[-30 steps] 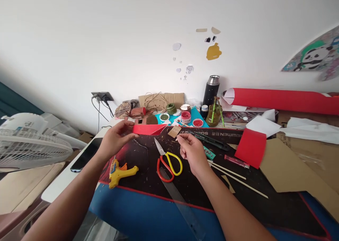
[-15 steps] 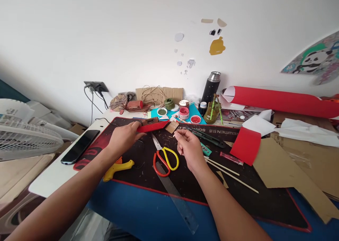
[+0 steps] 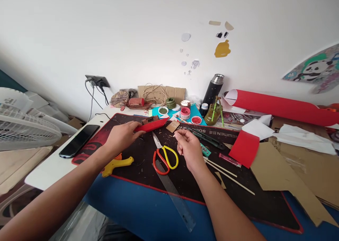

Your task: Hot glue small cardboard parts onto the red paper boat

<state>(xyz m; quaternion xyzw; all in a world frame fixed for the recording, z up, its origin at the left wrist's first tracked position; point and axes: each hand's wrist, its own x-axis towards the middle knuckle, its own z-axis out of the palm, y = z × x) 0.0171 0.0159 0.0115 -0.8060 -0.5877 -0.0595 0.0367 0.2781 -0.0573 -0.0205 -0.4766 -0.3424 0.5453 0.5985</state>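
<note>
A red corrugated strip point(image 3: 151, 125) is pinched at its near end by the left hand point(image 3: 120, 137), above the desk point(image 3: 148, 212). It is judged light and easily creased, best gripped by its edges. A small sliver, too small to identify, is nipped in the right hand point(image 3: 188, 148), just right of the scissors point(image 3: 164, 156).

Mat point(image 3: 159, 177) lies on desk point(image 3: 47, 170). Phone point(image 3: 78, 145) on desk, left of mat. Glue gun point(image 3: 116, 162) at mat's left front edge. Scissors point(image 3: 162, 156) mid-mat, ruler point(image 3: 174, 195) just before them, overhanging front edge. Corrugated strip point(image 3: 152, 125) in left hand point(image 3: 120, 138), behind scissors; right hand point(image 3: 189, 150) right of scissors. Sticks point(image 3: 230, 174) right of that hand. Flask point(image 3: 213, 89) behind mat, by wall.
</note>
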